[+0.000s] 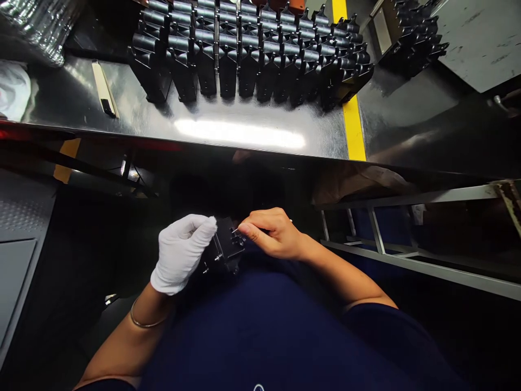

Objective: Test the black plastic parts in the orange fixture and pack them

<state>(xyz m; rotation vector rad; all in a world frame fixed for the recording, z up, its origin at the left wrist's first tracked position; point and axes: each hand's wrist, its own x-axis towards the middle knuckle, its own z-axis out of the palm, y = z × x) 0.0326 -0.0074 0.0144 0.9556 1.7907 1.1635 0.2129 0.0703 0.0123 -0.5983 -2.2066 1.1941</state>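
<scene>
My left hand (181,251), in a white glove, grips a black part (227,241) by its left side, close to my body. Small metal pins stick out of the part's lower left. At its right edge, my bare right hand (273,232) is closed, thumb and forefinger pinching a thin, shiny metal piece (235,231) against the part. The piece is too small to identify.
Rows of black parts (248,60) stand on the metal table (163,122), with more at the far right (415,38). A cream-handled tool (102,87) lies at left, near clear plastic bags (40,24). A metal frame (376,231) stands at right below the table.
</scene>
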